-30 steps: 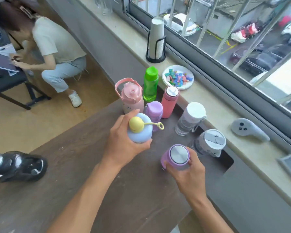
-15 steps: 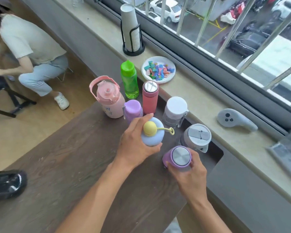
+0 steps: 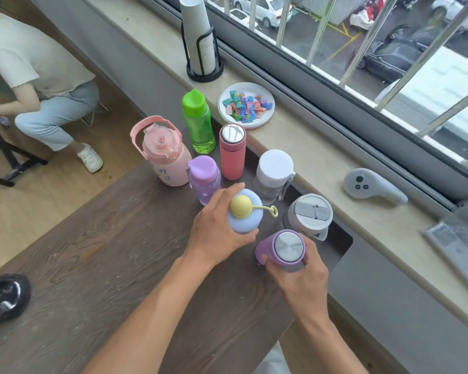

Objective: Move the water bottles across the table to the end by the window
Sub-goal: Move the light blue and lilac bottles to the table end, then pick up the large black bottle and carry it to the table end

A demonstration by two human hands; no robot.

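Note:
My left hand (image 3: 216,230) grips a round pale-blue bottle with a yellow cap (image 3: 245,211), upright on the dark wooden table (image 3: 106,252). My right hand (image 3: 295,273) wraps a purple bottle with a steel lid (image 3: 284,249) beside it. Behind them, near the window sill, stand a big pink jug with a handle (image 3: 164,155), a green bottle (image 3: 197,121), a coral flask (image 3: 231,151), a lilac bottle (image 3: 204,176), a clear bottle with a white lid (image 3: 273,171) and a grey-lidded tumbler (image 3: 310,214).
On the sill (image 3: 322,163) sit a plate of wrapped sweets (image 3: 246,105), a stack of paper cups in a black holder (image 3: 200,41) and a grey handheld controller (image 3: 373,186). A black object (image 3: 3,296) lies at the table's left edge. A seated person (image 3: 35,76) is at far left.
Both hands have moved their bottles toward the window end, closing up on the group of bottles. The view has shifted closer to the sill.

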